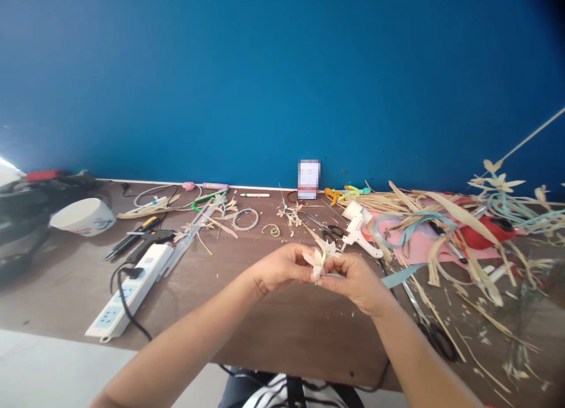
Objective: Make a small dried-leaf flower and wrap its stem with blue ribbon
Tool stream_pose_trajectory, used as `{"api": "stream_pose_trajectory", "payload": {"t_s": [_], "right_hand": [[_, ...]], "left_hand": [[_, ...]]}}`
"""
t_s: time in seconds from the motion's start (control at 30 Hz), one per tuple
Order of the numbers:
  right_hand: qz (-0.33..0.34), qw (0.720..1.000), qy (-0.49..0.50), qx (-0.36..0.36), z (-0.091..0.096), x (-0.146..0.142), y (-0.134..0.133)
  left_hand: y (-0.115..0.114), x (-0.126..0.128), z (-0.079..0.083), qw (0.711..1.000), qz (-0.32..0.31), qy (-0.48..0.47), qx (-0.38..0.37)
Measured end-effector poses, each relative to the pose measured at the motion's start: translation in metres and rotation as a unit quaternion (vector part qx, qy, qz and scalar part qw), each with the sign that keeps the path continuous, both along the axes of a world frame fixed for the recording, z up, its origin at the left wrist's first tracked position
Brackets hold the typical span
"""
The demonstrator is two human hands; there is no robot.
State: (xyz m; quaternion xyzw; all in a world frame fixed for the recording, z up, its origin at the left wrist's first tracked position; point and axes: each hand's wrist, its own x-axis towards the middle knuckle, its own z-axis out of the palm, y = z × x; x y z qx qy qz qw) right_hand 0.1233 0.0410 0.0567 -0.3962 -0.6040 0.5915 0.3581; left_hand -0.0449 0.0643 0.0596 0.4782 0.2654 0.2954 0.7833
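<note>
A cream-coloured handmade flower with pointed petals is up above the middle of the table, pinched from both sides. My left hand has its thumb and fingers closed on the flower's left side. Opposite it, my right hand grips the flower low on its right. A pale blue strip shows beyond the right wrist; whether it reaches into that hand, I cannot tell. Behind the right hand lie a white glue gun and black-handled scissors. Small finished flowers rest farther back.
On the left are a power strip with a black cable, a black glue gun and a white bowl. Dried husk strips pile up at right, with larger scissors nearer. A blue wall bounds the back.
</note>
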Motion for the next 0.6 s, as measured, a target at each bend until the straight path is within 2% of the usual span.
{"api": "stream_pose_trajectory", "payload": {"t_s": [0.27, 0.53, 0.6], "right_hand": [[-0.040, 0.998, -0.056, 0.006, -0.007, -0.002, 0.003], [-0.050, 0.997, 0.011, -0.063, -0.015, -0.003, 0.009], [-0.052, 0.997, 0.009, -0.062, -0.017, -0.002, 0.010]], "left_hand": [[0.003, -0.004, -0.002, 0.997, -0.007, 0.058, -0.059], [0.006, -0.003, -0.011, 0.994, 0.001, 0.035, -0.106], [0.006, -0.003, -0.014, 0.993, 0.006, 0.026, -0.113]]}}
